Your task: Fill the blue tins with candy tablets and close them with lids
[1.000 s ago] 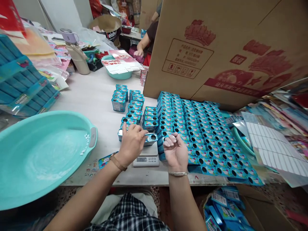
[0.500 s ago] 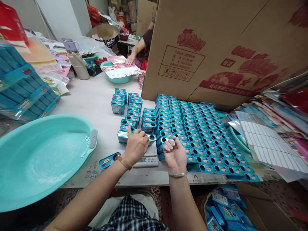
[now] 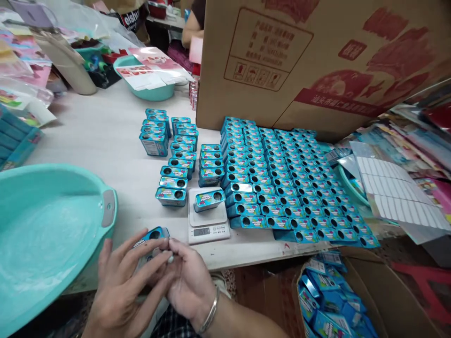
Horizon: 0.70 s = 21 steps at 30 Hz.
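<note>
My two hands meet at the table's front edge, just below a flat blue tin (image 3: 152, 233) lying on the table. My left hand (image 3: 123, 281) has its fingers spread, with the fingertips over that tin. My right hand (image 3: 188, 281), with a silver bracelet on the wrist, has curled fingers pinching a small white piece (image 3: 171, 258) against my left thumb. Behind them a small white scale (image 3: 207, 225) carries one blue tin with a round hole (image 3: 209, 199). A large block of the same blue tins (image 3: 282, 188) fills the table to the right.
A big teal basin (image 3: 52, 225) sits at the left. Smaller stacks of tins (image 3: 169, 155) stand left of the scale. A large cardboard box (image 3: 317, 61) walls the back. A sheet of white labels (image 3: 394, 197) lies right. A carton of tins (image 3: 327, 300) sits below. Another person's arm (image 3: 192, 23) shows far back.
Both hands have pulled back from the tin on the scale to the table's front edge and come together. The tin stays on the scale. The view has tipped downward.
</note>
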Tool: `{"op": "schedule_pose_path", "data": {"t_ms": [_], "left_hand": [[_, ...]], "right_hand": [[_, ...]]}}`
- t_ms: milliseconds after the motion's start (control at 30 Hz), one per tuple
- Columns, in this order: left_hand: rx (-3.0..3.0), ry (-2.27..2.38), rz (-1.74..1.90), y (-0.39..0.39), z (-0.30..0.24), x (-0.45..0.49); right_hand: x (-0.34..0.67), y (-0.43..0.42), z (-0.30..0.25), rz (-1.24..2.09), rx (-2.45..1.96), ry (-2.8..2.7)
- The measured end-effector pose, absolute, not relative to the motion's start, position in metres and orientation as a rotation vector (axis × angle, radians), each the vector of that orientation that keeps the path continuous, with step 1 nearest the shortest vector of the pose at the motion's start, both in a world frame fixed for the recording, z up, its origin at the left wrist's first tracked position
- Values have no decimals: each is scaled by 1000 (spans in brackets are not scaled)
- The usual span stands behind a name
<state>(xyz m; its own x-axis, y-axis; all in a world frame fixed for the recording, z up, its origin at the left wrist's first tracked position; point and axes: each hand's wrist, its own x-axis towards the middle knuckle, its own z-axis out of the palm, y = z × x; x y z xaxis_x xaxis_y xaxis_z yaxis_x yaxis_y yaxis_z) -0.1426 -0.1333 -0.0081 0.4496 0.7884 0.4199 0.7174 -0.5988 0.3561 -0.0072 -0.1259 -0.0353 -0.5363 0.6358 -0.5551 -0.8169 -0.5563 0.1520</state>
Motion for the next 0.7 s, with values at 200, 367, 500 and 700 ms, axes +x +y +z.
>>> {"op": "schedule_pose_path", "data": {"t_ms": [200,367,500,700], "left_hand": [[2257,1675,1029,-131,-9,-159],[2246,1684,973,-102,13,-135],[2524,1513,685,-63,18,-79],[2697,1326,276,-27,-9,-15]], "right_hand": [[-4,-130,-42,2073,-747,191],[28,-141,-51,1901,-962,172],[62,-140,-57,1698,-985,253],[102,-133,-44,1553,-844,160]]}}
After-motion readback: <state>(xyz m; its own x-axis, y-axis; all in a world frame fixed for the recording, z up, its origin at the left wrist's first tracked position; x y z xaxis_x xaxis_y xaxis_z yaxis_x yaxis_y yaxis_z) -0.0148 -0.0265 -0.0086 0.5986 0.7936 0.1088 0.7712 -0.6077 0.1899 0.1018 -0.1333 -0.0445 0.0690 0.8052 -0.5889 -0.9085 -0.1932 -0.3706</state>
